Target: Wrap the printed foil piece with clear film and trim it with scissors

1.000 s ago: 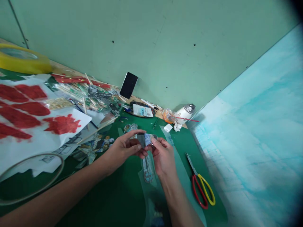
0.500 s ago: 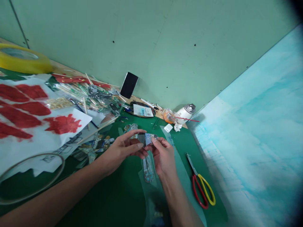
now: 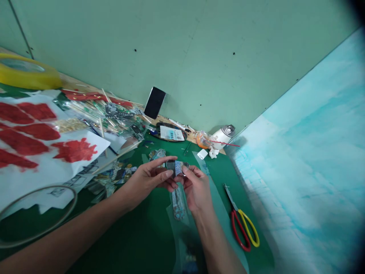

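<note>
Between both hands is a small flat cutout (image 3: 178, 167) with a dark part and a blue-and-white patterned band. My left hand (image 3: 155, 175) pinches its left end between thumb and fingers. My right hand (image 3: 196, 184) grips the right end, thumb on top. Just below the hands, a long patterned cutout (image 3: 178, 205) lies on a clear plastic sheet (image 3: 225, 213). Another patterned cutout (image 3: 157, 154) rests beyond my left fingers. Part of the held piece is hidden by my fingers.
Scissors (image 3: 241, 224) with red and yellow handles lie at right. Left are red-painted paper (image 3: 75, 150), a hoop (image 3: 75, 201), yellow tape (image 3: 31, 80) and bundled sticks (image 3: 94, 110). A phone (image 3: 154, 102) leans on the wall, near a white spray can (image 3: 224, 136).
The held cutout has tilted slightly between my fingers, and its shine has lessened. Both hands stay almost where they were, still gripping it.
</note>
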Available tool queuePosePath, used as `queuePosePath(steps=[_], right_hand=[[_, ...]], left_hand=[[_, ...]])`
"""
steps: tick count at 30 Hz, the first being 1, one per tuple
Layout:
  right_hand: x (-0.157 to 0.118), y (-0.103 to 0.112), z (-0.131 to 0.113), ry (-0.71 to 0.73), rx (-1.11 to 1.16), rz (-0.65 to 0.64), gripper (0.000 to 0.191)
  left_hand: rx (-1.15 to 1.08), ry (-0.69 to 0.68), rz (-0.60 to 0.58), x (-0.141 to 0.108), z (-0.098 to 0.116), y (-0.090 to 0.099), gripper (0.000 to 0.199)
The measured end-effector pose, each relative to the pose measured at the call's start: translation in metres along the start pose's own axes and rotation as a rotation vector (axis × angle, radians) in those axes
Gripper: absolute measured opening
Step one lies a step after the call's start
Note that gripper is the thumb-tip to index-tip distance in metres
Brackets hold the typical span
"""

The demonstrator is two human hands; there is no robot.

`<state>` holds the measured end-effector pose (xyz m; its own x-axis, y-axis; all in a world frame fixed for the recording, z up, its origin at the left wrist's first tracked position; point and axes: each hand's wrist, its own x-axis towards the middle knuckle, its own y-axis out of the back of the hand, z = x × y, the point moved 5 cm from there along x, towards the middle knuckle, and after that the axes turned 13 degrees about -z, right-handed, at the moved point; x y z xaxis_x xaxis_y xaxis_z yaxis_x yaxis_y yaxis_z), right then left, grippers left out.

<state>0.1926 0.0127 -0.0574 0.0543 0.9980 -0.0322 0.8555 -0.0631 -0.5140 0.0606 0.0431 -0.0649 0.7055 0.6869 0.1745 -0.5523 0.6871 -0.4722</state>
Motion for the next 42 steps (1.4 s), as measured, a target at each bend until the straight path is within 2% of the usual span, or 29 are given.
queuePosePath(steps=[9, 17, 42], right_hand=[[-0.0008, -0.0011, -0.0031, -0.017, -0.006, 0.037, 0.023], [-0.0005, -0.0027, -0.0019, -0.020, 0.013, 0.015, 0.026], [-0.0003, -0.0046, -0.0043, -0.002, -0.002, -0.031, 0.023]], left_hand=[[-0.054, 0.033, -0.025, -0.0004, -0.0026, 0.0011, 0.051], [-0.100, 0.069, -0.065, -0.0017, -0.0028, 0.0006, 0.047], [-0.111, 0.089, -0.045, -0.0023, 0.0012, 0.0017, 0.051]])
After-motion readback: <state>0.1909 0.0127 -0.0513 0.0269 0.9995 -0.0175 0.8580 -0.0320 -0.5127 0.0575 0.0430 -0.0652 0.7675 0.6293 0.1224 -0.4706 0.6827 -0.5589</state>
